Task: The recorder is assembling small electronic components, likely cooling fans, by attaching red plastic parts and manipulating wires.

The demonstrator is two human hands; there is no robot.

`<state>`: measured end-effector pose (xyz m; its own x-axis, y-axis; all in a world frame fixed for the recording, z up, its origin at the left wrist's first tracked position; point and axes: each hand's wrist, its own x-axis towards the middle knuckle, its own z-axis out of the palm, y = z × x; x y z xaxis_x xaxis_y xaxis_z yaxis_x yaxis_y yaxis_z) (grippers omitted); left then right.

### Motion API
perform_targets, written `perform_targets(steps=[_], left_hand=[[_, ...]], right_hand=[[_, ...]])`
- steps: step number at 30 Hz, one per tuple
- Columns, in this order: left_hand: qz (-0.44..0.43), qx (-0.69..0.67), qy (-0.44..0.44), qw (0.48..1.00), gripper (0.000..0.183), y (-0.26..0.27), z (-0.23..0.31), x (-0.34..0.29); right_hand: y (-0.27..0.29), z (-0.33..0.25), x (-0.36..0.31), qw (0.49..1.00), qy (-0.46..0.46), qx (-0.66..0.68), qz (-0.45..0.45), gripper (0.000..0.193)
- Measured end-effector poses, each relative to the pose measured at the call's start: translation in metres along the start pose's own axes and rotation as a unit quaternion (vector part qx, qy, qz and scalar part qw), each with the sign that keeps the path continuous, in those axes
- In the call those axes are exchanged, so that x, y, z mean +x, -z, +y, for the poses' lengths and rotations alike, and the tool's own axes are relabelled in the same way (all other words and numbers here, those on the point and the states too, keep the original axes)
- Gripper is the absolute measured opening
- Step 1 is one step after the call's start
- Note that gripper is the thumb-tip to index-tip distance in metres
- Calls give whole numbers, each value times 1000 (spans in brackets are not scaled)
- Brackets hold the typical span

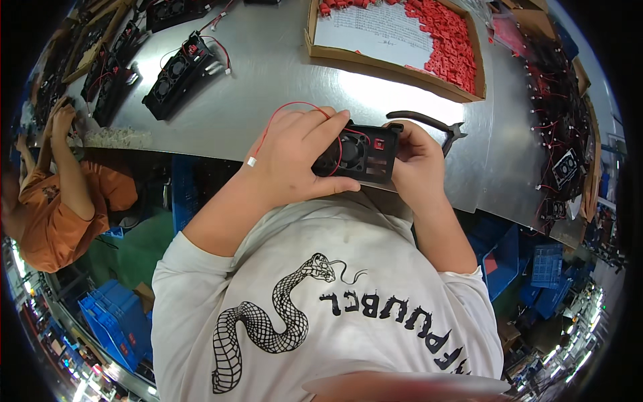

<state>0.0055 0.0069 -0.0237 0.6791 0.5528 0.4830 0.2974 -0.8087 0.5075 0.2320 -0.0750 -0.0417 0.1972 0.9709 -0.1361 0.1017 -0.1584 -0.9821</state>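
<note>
Hands, left [284,157] and right [420,167], half-curled, gripping boxy black plastic fan housing [384,155], looped red wire [289,103], shiny metal table [268,74]

The metal bench [268,84] bears black fan units [175,75], pliers [453,130] and an open cardboard box [395,73].

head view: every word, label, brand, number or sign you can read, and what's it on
White shirt: large black lettering, which I won't copy out.
Paper sheet in the cardboard box: lines of text, too small to read.
Orange shirt: small dark mark, too blurred.
Black fan unit: none legible.
</note>
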Motion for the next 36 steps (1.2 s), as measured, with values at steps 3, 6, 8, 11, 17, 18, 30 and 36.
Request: perform_targets(steps=[3, 6, 8, 11, 17, 18, 30, 36], left_hand=[[-7, 6, -3, 1000, 86, 4, -2, 1], [-54, 28, 18, 998, 83, 5, -7, -2], [-56, 81, 22, 995, 80, 6, -11, -5], [-89, 97, 27, 991, 80, 8, -15, -5], [-58, 88, 27, 994, 82, 8, -20, -4], [-31, 65, 35, 997, 83, 7, -22, -4], [-5, 54, 71, 996, 87, 26, -9, -18], [-9, 30, 46, 998, 88, 18, -6, -19]], right_hand=[[8, 8, 5, 999, -19, -35, -21, 28], [17, 7, 15, 991, -44, -98, -79, 28], [17, -2, 16, 985, -71, -107, -112, 29], [15, -12, 10, 989, -102, 43, -101, 31], [22, -18, -6, 974, 59, -219, -31, 23], [22, -20, -7, 960, 78, -258, -73, 19], [-13, -23, 18, 941, 113, -308, -75, 22], [-17, -13, 17, 984, -8, -172, -38, 22]])
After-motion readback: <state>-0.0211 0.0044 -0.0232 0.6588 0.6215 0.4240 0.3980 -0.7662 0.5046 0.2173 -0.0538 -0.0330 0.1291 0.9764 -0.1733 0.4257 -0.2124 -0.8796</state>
